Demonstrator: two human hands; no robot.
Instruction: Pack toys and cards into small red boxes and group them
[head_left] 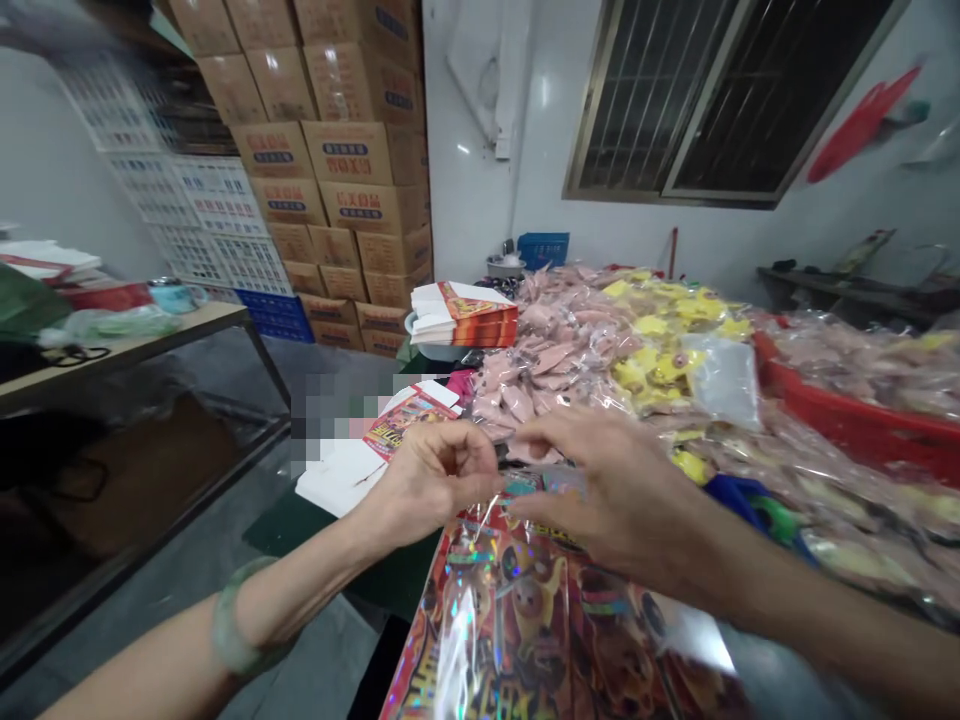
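A glossy red printed sheet [517,630] with cartoon figures and shimmering reflections lies in front of me. My left hand [442,475], a pale green bangle on its wrist, is at the sheet's far edge. Its thumb and forefinger are pinched together; what sits between the tips is too small to make out. Opposite it, my right hand [607,480] hovers over the same edge, slightly blurred, thumb and fingers apart. Between the hands lies a small teal-coloured piece [523,484], partly hidden.
Beyond my hands is a heap of clear-wrapped pink packets [555,340] and yellow packets [660,370]. A red basket [862,425] holds more at right. Folded printed cartons [480,325] and white-backed cartons [345,470] lie left. Stacked brown boxes [352,155] stand behind.
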